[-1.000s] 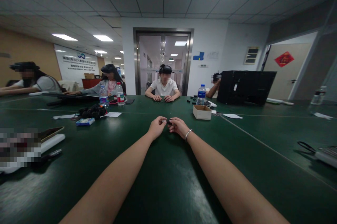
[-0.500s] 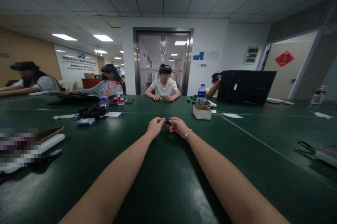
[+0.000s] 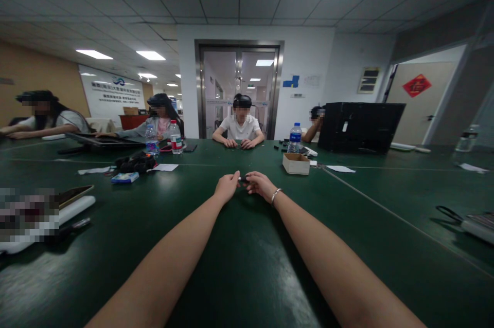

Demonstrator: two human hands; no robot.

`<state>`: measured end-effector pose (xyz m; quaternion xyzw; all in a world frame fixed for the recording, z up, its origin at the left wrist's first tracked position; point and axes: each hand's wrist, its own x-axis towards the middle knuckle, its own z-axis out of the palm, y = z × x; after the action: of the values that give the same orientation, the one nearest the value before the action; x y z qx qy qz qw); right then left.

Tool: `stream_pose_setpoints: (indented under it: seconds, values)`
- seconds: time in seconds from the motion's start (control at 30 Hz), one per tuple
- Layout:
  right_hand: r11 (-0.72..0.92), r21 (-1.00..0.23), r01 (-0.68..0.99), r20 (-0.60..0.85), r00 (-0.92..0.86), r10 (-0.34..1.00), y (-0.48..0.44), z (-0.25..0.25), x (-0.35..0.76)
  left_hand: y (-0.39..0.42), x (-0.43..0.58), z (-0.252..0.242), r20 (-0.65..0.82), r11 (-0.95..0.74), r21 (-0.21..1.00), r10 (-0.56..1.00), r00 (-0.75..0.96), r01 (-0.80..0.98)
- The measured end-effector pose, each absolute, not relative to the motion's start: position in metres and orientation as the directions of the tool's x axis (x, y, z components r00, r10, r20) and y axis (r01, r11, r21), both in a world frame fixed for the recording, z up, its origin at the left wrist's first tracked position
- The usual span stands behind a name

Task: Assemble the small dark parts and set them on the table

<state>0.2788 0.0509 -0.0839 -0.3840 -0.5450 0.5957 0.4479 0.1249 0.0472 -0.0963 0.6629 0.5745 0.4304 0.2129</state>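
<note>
Both my arms reach out over a dark green table (image 3: 247, 266). My left hand (image 3: 227, 185) and my right hand (image 3: 259, 184) meet fingertip to fingertip at the table's middle. Between them they pinch a small black part (image 3: 243, 179), too small to make out. A bracelet sits on my right wrist (image 3: 275, 196). Both hands rest low on the table surface.
A small cardboard box (image 3: 296, 163) stands beyond my right hand. Water bottles (image 3: 176, 139), a heap of black parts (image 3: 135, 163) and a blue pack (image 3: 124, 178) lie to the left. Several people sit around the far side. A black monitor (image 3: 358, 127) stands at the right, scissors (image 3: 450, 213) at the far right.
My hands have stayed together on the small black part, with only slight finger movement. The person at the far left has shifted an arm.
</note>
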Motion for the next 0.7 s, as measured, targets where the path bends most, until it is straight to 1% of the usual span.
stream_pose_setpoints:
  seconds: [0.17,0.4,0.7]
  values:
    - [0.007,-0.991,-0.135,0.049,-0.313,0.948,0.050,-0.083,0.280,0.040,0.123,-0.092,0.299,-0.211,0.761,0.953,-0.044,0.613]
    - [0.010,-0.986,-0.168,0.058,-0.283,0.957,0.052,-0.086,0.280,0.045,0.123,-0.100,0.385,-0.322,0.785,0.923,-0.008,0.529]
    - [0.012,-0.987,-0.159,0.055,-0.274,0.960,0.051,-0.085,0.280,0.046,0.124,-0.101,0.388,-0.334,0.774,0.921,0.014,0.538]
